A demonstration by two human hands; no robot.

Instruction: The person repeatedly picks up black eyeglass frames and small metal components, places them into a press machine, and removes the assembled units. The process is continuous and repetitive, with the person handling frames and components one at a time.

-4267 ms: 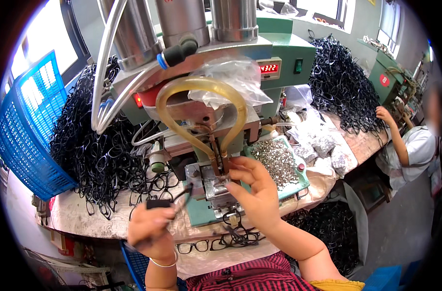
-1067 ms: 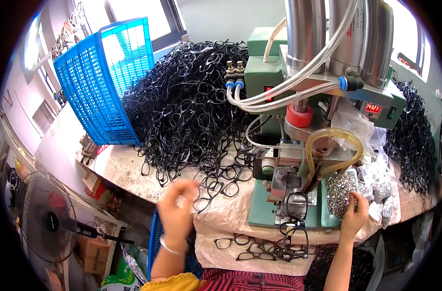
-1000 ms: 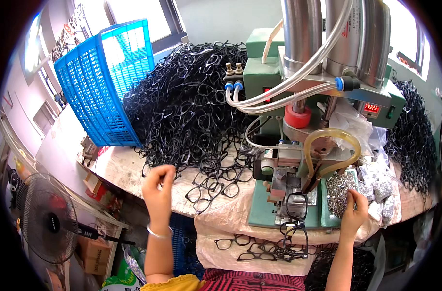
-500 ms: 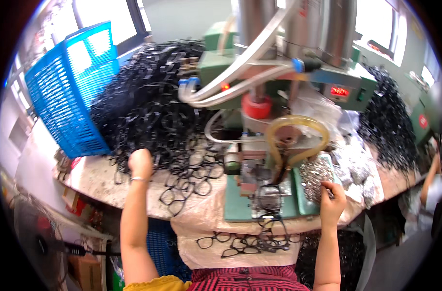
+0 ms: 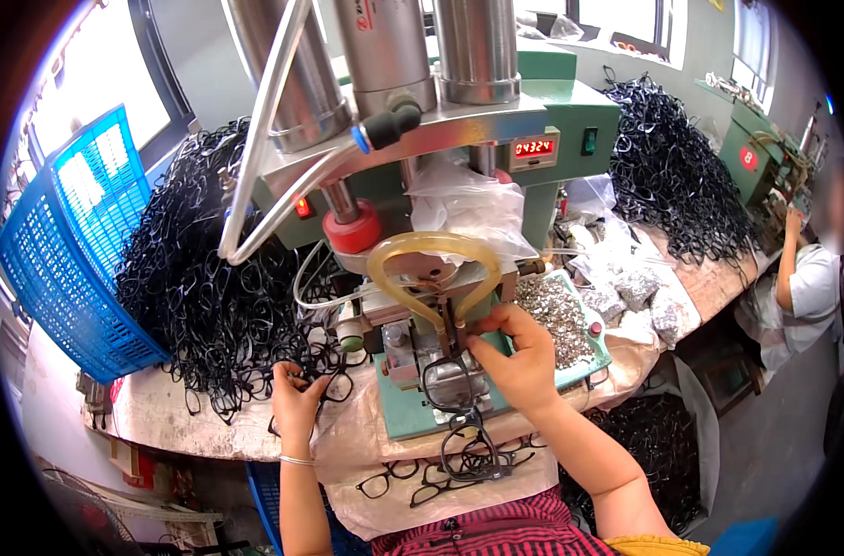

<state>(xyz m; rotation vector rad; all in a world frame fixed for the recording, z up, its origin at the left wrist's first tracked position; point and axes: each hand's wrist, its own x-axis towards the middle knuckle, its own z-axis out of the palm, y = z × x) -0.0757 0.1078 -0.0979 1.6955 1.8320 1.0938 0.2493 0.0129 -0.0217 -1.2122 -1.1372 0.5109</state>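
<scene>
My right hand [image 5: 519,360] reaches into the green press [image 5: 413,419], its thumb and fingers pinched together beside the yellow hose ends. Whatever lies in that pinch is too small or hidden to name. Just below those fingertips a black eyeglass frame [image 5: 448,397] sits on the press's metal fixture, with another black frame [image 5: 470,447] hanging in front of it. At the pile's near edge my left hand [image 5: 297,398] has its fingers curled round part of a black eyeglass frame [image 5: 339,387]; the fingers partly hide it.
A large heap of black eyeglass frames [image 5: 218,278] leans against a blue basket [image 5: 75,269] at left. A green tray of small metal parts [image 5: 552,315] stands right of the press. Further right are plastic bags [image 5: 635,287], another frame heap [image 5: 672,176] and a co-worker [image 5: 806,278].
My right hand has moved from the parts tray left to the press fixture. Relative to the heap, my left hand has come nearer and rightward, closer to the press. The view has turned.
</scene>
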